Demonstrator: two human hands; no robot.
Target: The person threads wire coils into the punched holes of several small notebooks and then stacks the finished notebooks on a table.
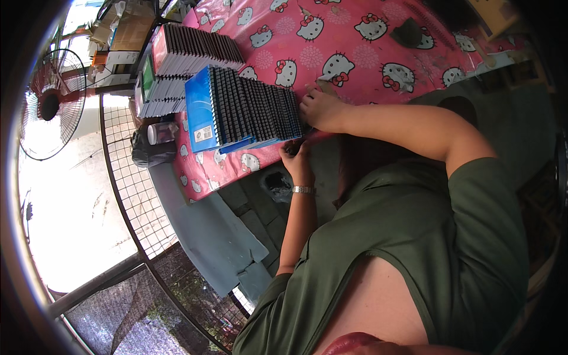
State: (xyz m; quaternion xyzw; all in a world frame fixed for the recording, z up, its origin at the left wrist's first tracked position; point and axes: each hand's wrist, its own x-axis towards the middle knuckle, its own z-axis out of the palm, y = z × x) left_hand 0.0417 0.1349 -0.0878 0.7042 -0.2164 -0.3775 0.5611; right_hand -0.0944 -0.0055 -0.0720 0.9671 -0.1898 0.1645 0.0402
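A row of blue-covered spiral notebooks (pixel 254 109) with black coil bindings leans on the pink patterned tablecloth (pixel 307 56). My right hand (pixel 322 110) bends its fingers at the far corner of the row's right end, close against the last notebook. At the near corner of that end is my left hand (pixel 297 160), with a metal-banded watch (pixel 303 189) on its wrist. Its fingers are curled about something dark at the table's edge, which I cannot make out. The row's end face between my hands is mostly hidden.
Behind the blue row stand more spiral notebooks (pixel 198 47) and a green-covered stack (pixel 160 89). A clear jar (pixel 161 133) and a black plastic bag (pixel 145 151) sit at the left. A fan (pixel 52 105) stands by the mesh window. A dark green piece (pixel 407 33) lies on the far tablecloth.
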